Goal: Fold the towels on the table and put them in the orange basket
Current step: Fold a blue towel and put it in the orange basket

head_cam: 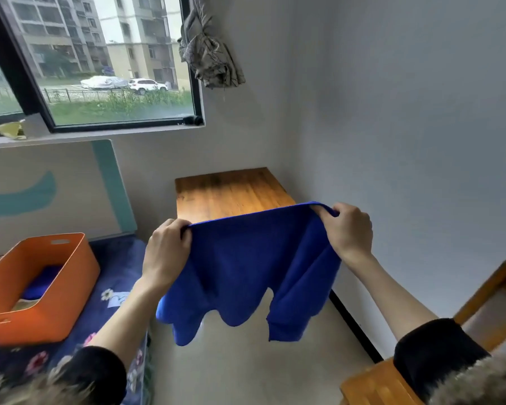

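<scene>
Two hands share the load: your left hand [166, 252] and right hand [348, 232] each pinch a top corner of the soft royal-blue microfibre towel [246, 273], fingers [323, 213] curled tight over its upper edge. You hold it up in the air, clear of the brown wooden tabletop [231, 191] behind it, probably so it hangs flat and the corners line up for a first fold; its lower edge droops in waves above the floor. The orange plastic basket [67, 287] waits well apart at your left on the floral bedspread [111, 302], a dark blue bundle [41, 283] already inside, seemingly a folded towel.
</scene>
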